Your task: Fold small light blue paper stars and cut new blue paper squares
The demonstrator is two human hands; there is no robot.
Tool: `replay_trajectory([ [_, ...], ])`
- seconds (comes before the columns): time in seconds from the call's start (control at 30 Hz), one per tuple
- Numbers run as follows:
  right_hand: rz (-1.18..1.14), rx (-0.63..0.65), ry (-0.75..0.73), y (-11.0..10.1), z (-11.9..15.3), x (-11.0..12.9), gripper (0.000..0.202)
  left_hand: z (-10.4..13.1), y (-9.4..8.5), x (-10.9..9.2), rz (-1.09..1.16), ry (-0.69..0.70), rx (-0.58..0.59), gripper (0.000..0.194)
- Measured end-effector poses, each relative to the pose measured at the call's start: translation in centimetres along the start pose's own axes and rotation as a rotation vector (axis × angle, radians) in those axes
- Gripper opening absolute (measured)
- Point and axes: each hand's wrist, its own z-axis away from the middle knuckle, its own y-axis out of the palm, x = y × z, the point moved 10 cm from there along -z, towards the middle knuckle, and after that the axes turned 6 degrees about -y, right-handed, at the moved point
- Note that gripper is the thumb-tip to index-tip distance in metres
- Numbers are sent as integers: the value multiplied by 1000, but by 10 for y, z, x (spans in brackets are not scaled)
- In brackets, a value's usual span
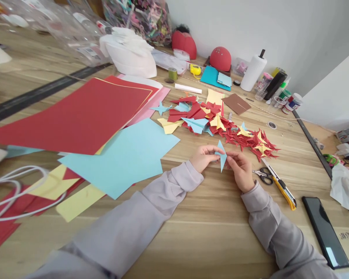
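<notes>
A small folded piece of light blue paper [222, 160] is held up between both hands over the wooden table. My left hand [203, 157] pinches it from the left, thumb and forefinger closed on its side. From the right, my right hand [241, 169] grips its other edge with fingertips pressed together. Just beyond lies a heap of folded paper shapes, mostly red stars [235, 137], with yellow and blue ones and a blue paper plane [196, 124] among them. Scissors [264, 176] and a yellow utility knife [283, 190] rest beside my right hand.
Large red sheets [75, 112] and blue sheets [119, 155] cover the left side. A white cable [26, 170] loops at far left. A black phone [325, 232] lies at right. Bottles [254, 71], a yellow tape measure [195, 69] and a red pincushion-like dome [220, 58] stand along the wall.
</notes>
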Motion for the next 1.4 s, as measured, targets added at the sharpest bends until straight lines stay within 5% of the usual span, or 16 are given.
replay_trajectory([
  [0.53,102,102,-102,10,1,6,32,1,2,2,-28,-49,9,23],
  [0.9,426,85,-310,9,5,31,13,1,-2,-2,-57,35,-23,26],
  [1.4,414,23,-256,2,6,26,11,6,-1,-13,-79,96,-43,25],
])
